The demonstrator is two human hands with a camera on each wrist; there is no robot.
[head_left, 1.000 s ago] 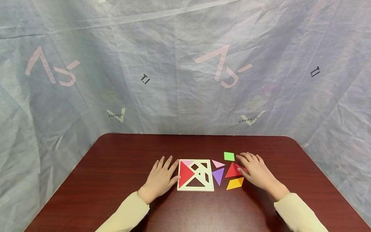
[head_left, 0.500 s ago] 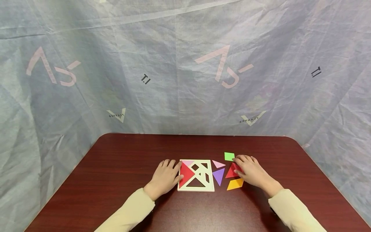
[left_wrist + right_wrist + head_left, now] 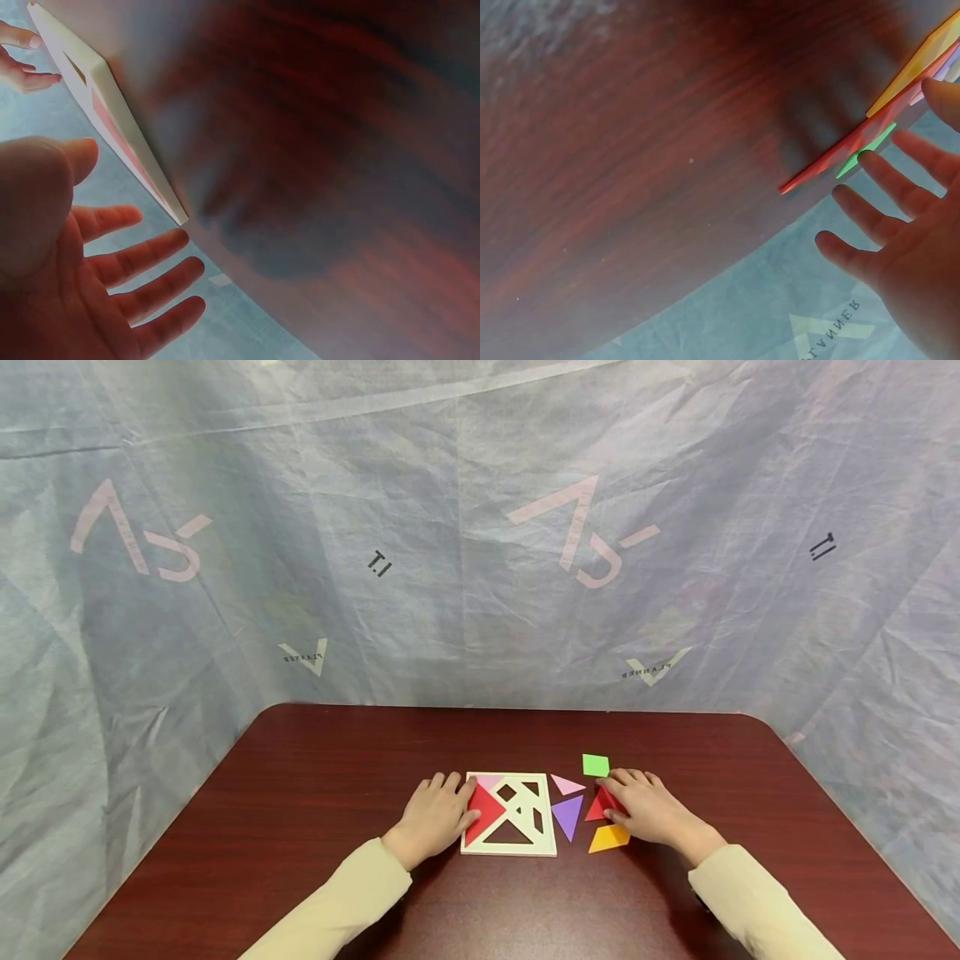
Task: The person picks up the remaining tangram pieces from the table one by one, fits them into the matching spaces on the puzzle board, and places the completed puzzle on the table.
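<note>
A cream tangram board (image 3: pixel 546 846) lies flat, with a large red triangle (image 3: pixel 486 808) and a pink piece (image 3: pixel 490 778) set in its left part and several dark cut-outs elsewhere. My left hand (image 3: pixel 433 814) is at the board's left edge, its thumb and index fingertips overlapping the red triangle. In the left wrist view the fingers of that hand (image 3: pixel 154 274) are spread and relaxed. Over a loose red triangle (image 3: pixel 599 806) to the right is my right hand (image 3: pixel 651 806), covering part of it. The right wrist view shows its fingers (image 3: pixel 866 214) apart, not curled round the piece.
Between board and right hand lie a purple triangle (image 3: pixel 567 815) and a pink triangle (image 3: pixel 566 785). A green square (image 3: pixel 596 765) is behind the red piece, a yellow-orange parallelogram (image 3: pixel 609 837) in front. Grey cloth (image 3: pixel 465 568) hangs behind the brown table (image 3: pixel 360 735).
My left hand has shifted right onto the board's left edge. My right hand has moved slightly left, covering more of the loose red triangle. The pieces keep their layout.
</note>
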